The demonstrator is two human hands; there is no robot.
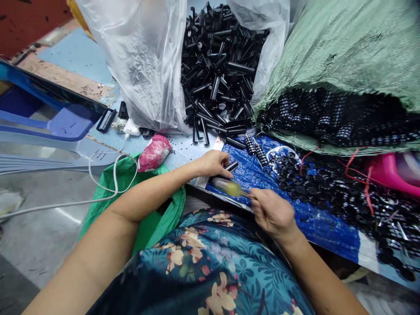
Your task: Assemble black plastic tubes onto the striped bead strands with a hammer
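Note:
My left hand [213,164] pinches a short black tube [231,166] over the front edge of the blue sheet [239,159]. Just to its right, my right hand [272,212] is closed round the thin end of a tool with a yellow-green part [232,189], smeared by motion. The tool's far end lies just below the fingers of my left hand; whether it touches the tube is unclear. Behind my hands, a big heap of black plastic parts [223,65] spills from a clear plastic bag [151,57]. Two ridged black pieces [256,148] rest on the blue sheet.
At the right are a green woven sack [334,52] of ridged black pieces, scattered black discs [302,179] and a pink basket [393,173]. A pink bundle [154,153], white cable [115,175], green bag [110,175] and blue plastic chair [70,122] are at the left.

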